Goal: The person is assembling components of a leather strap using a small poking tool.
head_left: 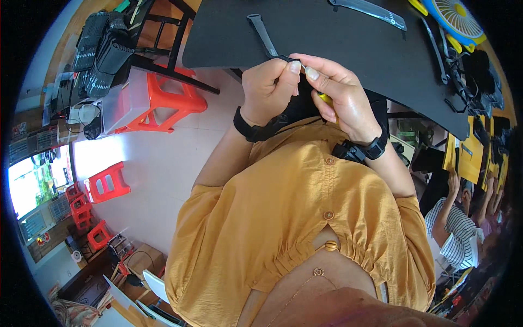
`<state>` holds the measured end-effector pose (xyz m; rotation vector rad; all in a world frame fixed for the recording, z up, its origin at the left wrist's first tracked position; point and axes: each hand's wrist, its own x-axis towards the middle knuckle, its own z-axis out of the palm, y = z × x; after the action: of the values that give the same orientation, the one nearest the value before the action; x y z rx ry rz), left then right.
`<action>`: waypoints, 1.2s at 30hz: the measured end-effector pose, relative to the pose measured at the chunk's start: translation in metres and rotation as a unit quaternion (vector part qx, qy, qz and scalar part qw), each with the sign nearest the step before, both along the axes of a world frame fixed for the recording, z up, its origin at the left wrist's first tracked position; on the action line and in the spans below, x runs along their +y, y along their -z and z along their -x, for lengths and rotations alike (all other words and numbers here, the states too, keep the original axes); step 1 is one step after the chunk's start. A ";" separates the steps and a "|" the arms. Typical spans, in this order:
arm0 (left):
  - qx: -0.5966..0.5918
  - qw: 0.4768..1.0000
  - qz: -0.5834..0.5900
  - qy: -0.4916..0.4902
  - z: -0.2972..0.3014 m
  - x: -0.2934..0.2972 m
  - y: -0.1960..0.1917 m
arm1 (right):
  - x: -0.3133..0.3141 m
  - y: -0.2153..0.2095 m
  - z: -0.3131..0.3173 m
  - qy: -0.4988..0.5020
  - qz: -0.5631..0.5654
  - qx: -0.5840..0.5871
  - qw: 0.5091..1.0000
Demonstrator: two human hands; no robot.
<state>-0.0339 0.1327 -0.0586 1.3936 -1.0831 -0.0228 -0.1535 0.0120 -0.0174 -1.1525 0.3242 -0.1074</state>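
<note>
1. Left hand [271, 90]: fingers curled in, thumb and forefinger closed on the dark strap [265, 36] near its close end. That was the left grip.
2. Right hand [346, 98]: grip clenched round a small yellow piece [325, 98], mostly hidden under the fingers; couldn't tell its full shape. Thumb and forefinger tips met the left ones, almost touching.
3. Strap location: over the near edge of the table [327, 35], nearer its left corner than its right. The free grey end pointed away from the body, toward the far side.
4. Key relation: strap lay beyond and left of both grips, long axis running away from the near edge with a left lean, bending where it met the fingertips. Left hand was nearer the free end; right sat just beside the held end.
5. Elsewhere on the table: grey strip [370, 12] well beyond the hands, blue-and-yellow fan [455, 22] and dark long tool [433, 50] toward the right edge.
</note>
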 end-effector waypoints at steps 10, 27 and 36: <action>-0.003 1.000 0.003 -0.004 0.000 -0.004 -0.002 | -0.002 -0.003 -0.001 0.006 -0.031 0.003 1.000; 0.061 0.994 -0.023 0.093 -0.008 -0.002 -0.012 | -0.027 0.002 -0.003 -0.029 -0.056 -0.010 0.998; 0.049 0.993 -0.051 0.096 0.007 -0.009 -0.016 | -0.023 0.000 -0.010 0.054 0.097 -0.090 0.990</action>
<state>-0.0409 0.1236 -0.0424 1.3606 -1.1433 -0.2865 -0.1435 -0.0112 -0.0169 -1.3082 0.2180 -0.3420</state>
